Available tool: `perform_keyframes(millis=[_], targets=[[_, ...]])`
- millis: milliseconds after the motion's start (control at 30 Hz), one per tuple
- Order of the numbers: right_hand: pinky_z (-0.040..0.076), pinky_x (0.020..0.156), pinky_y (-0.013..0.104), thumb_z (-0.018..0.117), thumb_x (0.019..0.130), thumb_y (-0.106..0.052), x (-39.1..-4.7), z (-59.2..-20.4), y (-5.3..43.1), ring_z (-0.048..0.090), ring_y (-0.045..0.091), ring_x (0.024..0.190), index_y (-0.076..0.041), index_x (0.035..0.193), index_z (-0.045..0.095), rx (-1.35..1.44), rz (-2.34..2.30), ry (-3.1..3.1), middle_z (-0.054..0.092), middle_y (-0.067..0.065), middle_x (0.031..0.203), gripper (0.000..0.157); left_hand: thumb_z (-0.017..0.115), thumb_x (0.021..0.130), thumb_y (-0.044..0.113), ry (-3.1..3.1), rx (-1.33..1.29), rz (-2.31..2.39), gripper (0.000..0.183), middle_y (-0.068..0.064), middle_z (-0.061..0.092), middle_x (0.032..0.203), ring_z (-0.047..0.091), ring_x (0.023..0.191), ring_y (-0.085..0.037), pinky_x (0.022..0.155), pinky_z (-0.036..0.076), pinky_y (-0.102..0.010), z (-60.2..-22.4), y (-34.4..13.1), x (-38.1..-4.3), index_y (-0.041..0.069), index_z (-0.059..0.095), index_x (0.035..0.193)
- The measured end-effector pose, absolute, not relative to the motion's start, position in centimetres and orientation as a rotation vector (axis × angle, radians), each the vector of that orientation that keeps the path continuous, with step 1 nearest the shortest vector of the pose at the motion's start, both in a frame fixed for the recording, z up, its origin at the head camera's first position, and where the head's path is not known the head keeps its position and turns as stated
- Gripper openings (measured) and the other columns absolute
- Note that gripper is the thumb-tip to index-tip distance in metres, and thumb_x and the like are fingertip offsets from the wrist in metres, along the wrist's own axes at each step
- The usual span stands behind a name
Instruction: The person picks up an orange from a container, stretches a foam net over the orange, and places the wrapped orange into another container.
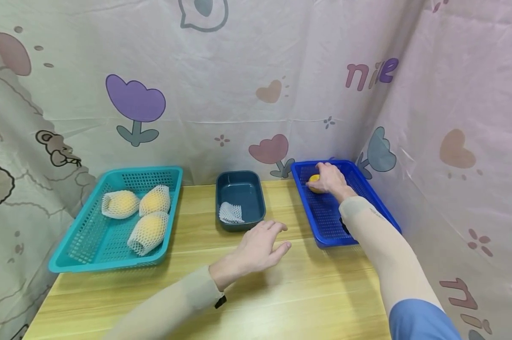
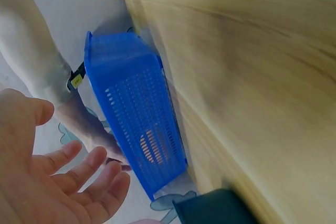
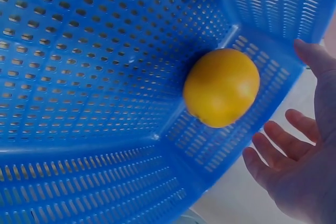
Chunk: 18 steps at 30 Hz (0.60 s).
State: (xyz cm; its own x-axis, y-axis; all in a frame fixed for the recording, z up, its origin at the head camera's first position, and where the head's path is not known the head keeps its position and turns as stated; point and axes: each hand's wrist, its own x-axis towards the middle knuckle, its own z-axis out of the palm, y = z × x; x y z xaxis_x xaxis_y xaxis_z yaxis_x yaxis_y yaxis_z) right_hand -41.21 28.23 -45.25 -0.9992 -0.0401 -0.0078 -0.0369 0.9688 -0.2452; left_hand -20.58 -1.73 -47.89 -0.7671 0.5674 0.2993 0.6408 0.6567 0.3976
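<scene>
A smooth yellow mango [image 3: 221, 87] lies against the far end of the blue basket [image 3: 173, 156]. Just over it, in the head view, is my right hand [image 1: 330, 179], covering part of the mango [image 1: 315, 183]. The right wrist view shows that right hand [image 3: 294, 161] with fingers spread and apart from the fruit, by the basket's rim. My left hand [image 1: 260, 248] hovers above the table, palm down and fingers extended, holding nothing. Close beyond it stands a dark teal dish [image 1: 239, 184] with a crumpled white foam net [image 1: 231, 213] inside.
A turquoise basket [image 1: 105, 243] at the left holds three yellow fruits, one of them a netted fruit [image 1: 149, 231] near its front. The wooden table [image 1: 290, 302] runs up to a printed curtain [image 1: 205, 89] behind, with another curtain side at the right.
</scene>
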Motion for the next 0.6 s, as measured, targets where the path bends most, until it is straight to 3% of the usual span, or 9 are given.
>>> perform_keyframes(millis=[200, 600], targets=[[0.053, 0.119, 0.065, 0.085, 0.095, -0.045, -41.9, -46.4, 28.7, 0.059, 0.047, 0.137, 0.001, 0.161, 0.050, -0.009, -0.360, 3.065, 0.059, 0.029, 0.152, 0.088, 0.064, 0.111, 0.046, -2.731, -1.060, -0.674, 0.044, -0.003, 0.077, 0.140, 0.071, 0.129, -0.024, 0.109, 0.063, -0.041, -48.3, 0.0, -20.3, 0.017, 0.067, 0.143], [0.056, 0.113, 0.065, 0.086, 0.095, -0.040, -42.3, -47.9, 29.1, 0.061, 0.048, 0.130, 0.000, 0.155, 0.053, 0.012, -0.318, 3.053, 0.059, 0.029, 0.142, 0.080, 0.065, 0.111, 0.044, -2.695, -1.145, -0.576, 0.042, -0.001, 0.076, 0.137, 0.071, 0.126, -0.021, 0.109, 0.061, -0.036, -49.8, 2.3, -20.6, 0.016, 0.068, 0.142]])
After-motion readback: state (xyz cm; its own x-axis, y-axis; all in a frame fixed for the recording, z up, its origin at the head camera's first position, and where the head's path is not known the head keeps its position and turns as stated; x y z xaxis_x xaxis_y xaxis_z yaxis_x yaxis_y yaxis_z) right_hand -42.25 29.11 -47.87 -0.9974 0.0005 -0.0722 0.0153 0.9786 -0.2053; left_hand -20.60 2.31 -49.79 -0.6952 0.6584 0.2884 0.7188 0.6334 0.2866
